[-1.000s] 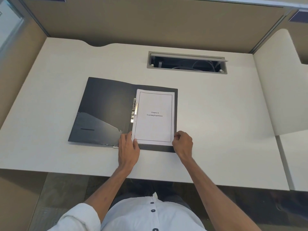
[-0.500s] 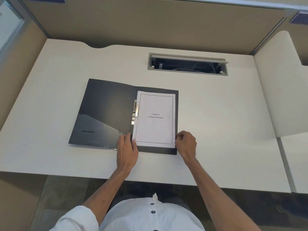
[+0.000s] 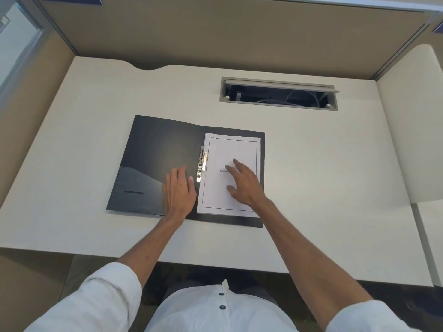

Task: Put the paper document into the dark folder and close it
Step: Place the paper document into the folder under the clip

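While the paper (image 3: 230, 173) lies on the open folder's (image 3: 158, 164) right half beside the clip (image 3: 202, 164), both hands, left (image 3: 179, 192) and right (image 3: 244, 183), rest flat, fingers spread, gripping nothing; the thin, floppy left cover is best lifted by its outer edge.

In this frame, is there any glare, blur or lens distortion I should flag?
Head view: soft glare sheen across the open dark folder; the right hand is slightly motion-blurred over the paper document, hiding part of its title; wide-angle bowing curves the desk edges.

Right hand (image 3: 244, 183) hides the paper document (image 3: 230, 173) title (partly).
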A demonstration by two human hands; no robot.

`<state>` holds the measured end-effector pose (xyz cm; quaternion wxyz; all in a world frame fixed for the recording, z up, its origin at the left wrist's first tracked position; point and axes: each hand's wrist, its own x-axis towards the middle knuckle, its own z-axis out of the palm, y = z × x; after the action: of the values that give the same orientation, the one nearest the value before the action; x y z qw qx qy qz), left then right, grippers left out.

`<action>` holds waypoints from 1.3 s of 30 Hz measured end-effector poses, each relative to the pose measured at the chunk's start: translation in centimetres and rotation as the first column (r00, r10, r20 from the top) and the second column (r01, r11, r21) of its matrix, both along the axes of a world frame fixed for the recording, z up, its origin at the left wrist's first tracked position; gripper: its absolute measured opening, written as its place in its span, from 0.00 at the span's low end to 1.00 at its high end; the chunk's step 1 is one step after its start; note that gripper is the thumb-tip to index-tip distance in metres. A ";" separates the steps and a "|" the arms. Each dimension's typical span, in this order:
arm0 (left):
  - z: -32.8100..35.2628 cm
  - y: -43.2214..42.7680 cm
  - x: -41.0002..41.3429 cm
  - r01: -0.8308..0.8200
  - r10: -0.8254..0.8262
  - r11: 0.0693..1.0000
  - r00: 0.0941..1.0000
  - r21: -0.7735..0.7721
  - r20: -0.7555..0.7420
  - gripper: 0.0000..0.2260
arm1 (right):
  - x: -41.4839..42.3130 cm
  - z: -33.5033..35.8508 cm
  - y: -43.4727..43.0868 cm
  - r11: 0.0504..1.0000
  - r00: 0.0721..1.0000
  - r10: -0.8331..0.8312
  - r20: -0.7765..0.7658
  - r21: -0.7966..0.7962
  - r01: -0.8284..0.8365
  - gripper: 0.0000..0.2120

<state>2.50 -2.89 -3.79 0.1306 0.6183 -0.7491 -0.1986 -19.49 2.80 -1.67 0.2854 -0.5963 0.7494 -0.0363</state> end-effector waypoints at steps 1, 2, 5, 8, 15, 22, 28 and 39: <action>0.2 -0.5 -0.1 0.015 -0.015 1.000 1.000 -0.006 0.001 0.18 | 0.2 0.0 -0.4 1.000 1.000 0.003 0.004 0.010 -0.003 0.34; 0.3 -1.1 -0.1 0.034 -0.034 0.999 0.999 -0.011 0.005 0.18 | 0.3 0.0 -0.8 1.000 1.000 0.003 0.008 0.018 -0.003 0.34; 0.5 -2.7 -0.4 0.087 -0.087 0.996 0.996 -0.007 0.008 0.18 | 0.5 0.0 -1.8 1.000 1.000 0.010 0.001 0.013 -0.010 0.35; 0.6 -4.0 -0.8 0.130 -0.130 0.991 0.991 -0.013 0.024 0.18 | 0.4 0.0 -2.5 1.000 1.000 0.021 -0.018 0.005 -0.021 0.35; 0.7 -5.7 -1.6 0.173 -0.172 0.985 0.985 -0.018 0.029 0.20 | 0.8 -0.7 -2.8 1.000 0.998 0.012 -0.059 0.024 -0.010 0.34; 1.0 -8.3 -2.9 0.298 -0.301 0.953 0.952 0.058 0.060 0.27 | 1.0 -0.9 -2.9 1.000 0.997 -0.003 -0.074 0.021 0.004 0.34; 1.1 -11.0 -3.6 0.436 -0.460 0.887 0.868 0.153 0.187 0.31 | 1.0 -1.2 -2.8 1.000 0.998 -0.018 -0.054 0.021 0.019 0.34; 1.8 -10.5 -2.9 0.372 -0.370 0.928 0.928 0.024 -0.045 0.06 | 0.9 -1.2 -2.8 0.999 0.999 -0.021 -0.031 0.042 0.022 0.35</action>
<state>-0.36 -13.36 -2.00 0.0955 0.4637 -0.8464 -0.2441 -18.57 0.03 -2.83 0.2861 -0.5827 0.7605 -0.0145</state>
